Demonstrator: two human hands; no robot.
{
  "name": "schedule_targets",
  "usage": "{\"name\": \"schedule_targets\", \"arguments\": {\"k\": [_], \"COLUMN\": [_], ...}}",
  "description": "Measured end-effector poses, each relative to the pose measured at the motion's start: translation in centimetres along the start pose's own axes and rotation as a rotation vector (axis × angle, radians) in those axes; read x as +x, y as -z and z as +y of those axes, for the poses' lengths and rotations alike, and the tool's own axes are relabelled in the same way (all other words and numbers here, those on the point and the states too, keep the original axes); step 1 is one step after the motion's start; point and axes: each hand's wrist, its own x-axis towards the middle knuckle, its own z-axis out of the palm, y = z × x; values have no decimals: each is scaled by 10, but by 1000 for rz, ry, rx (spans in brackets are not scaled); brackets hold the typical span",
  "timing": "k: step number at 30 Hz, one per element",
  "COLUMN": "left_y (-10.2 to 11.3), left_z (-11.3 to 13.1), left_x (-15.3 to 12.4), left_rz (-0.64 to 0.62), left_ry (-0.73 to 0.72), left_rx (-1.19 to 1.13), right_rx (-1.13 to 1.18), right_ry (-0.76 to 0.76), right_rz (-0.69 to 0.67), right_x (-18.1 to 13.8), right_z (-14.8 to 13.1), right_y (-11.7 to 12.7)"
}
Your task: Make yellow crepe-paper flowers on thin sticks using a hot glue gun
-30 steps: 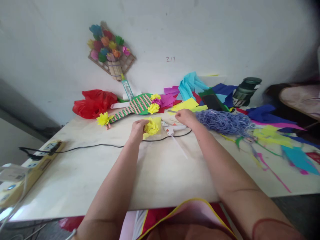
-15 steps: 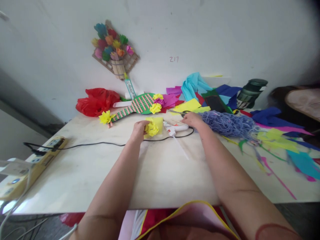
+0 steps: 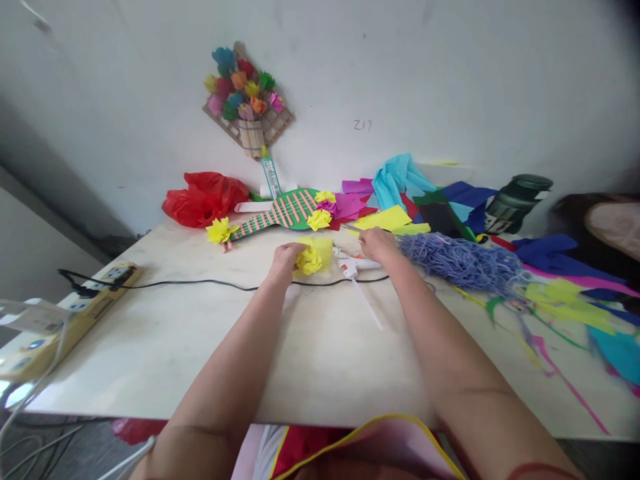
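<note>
A crumpled yellow paper flower (image 3: 311, 260) is pinched in my left hand (image 3: 289, 259), at the middle of the table, with flat yellow paper around its far side. My right hand (image 3: 379, 245) has its fingers closed over the handles of the scissors (image 3: 351, 229); only the blades show, pointing left. Just below that hand lies a white glue gun (image 3: 353, 264), a clear glue stick (image 3: 369, 305) reaching toward me. Behind both hands is a green lute-shaped craft (image 3: 287, 210) with pink strips and yellow and magenta paper flowers.
A bundle of purple-blue string (image 3: 463, 260) lies right of my right hand, amid coloured paper (image 3: 570, 303). A dark green jar (image 3: 517, 203) stands behind. The black cord (image 3: 200, 283) crosses to a power strip (image 3: 95, 310). A red plastic bag (image 3: 205, 199) sits back left.
My right hand has shifted slightly left and now covers the scissors' handles, which showed before. My left hand keeps the yellow flower. The whole view has swung a little.
</note>
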Motion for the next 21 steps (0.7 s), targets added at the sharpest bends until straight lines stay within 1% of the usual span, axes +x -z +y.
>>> {"name": "schedule_targets", "arguments": {"k": [3,5,7,13,16,21], "left_y": [0,0,0,-1,-3,-4], "left_z": [1,2,2,1,0,0], "left_x": [-1,-2,-2,-5,-6,-6], "left_rz": [10,17,23,25,13,-10], "left_ry": [-37,-54,-64,-130,-168,-244], "left_rx": [5,12,19,87,101,129], "right_rx": [186,317,425,681,753,855], "right_ry": [90,100,120,245,305,303], "right_rz": [211,275,300,234,208,145], "right_x": [-5,-6,-7,-9,-10,-13], "right_z": [-2,-5,-11,-33,-41,-51], "right_y": [2,5,8,10,7,7]}}
